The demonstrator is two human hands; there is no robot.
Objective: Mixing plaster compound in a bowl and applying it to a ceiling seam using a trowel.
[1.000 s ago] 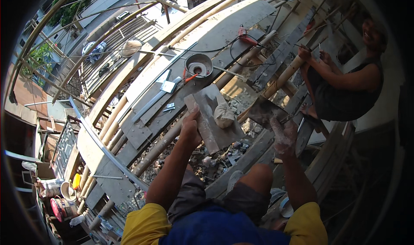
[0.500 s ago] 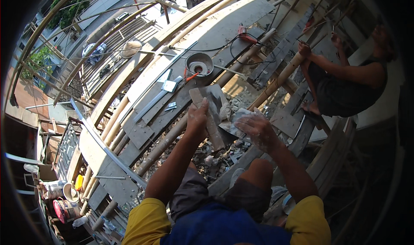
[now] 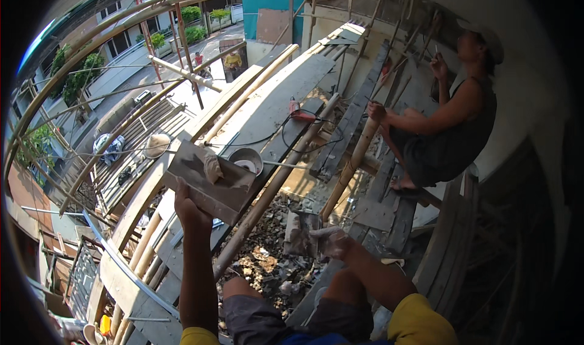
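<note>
My left hand (image 3: 190, 210) is closed on the near edge of a flat rectangular plasterer's hawk (image 3: 224, 190), raised over the planks. On the hawk's face sits a lump of pale wet plaster (image 3: 213, 169), with a darker smear beside it. Lower and to the right, my right hand (image 3: 333, 241), whitened with dust, grips a broad, plaster-smeared putty knife (image 3: 297, 234). The putty knife is apart from the hawk. Just beyond the hawk stands a round metal bowl (image 3: 250, 158) with pale material inside, partly hidden by the hawk's corner.
A red power tool (image 3: 301, 111) with a black cord lies on the planks (image 3: 274, 108). Bamboo poles (image 3: 267, 208) run past a gap above rubble (image 3: 267, 254). At right, a person (image 3: 465, 117) sits on the scaffold. A straw-coloured hat (image 3: 157, 145) rests on slats at left.
My hands have moved apart: the hawk has swung left and tilted to show its face, while the putty knife has come away, lower and nearer. The view has tilted up.
</note>
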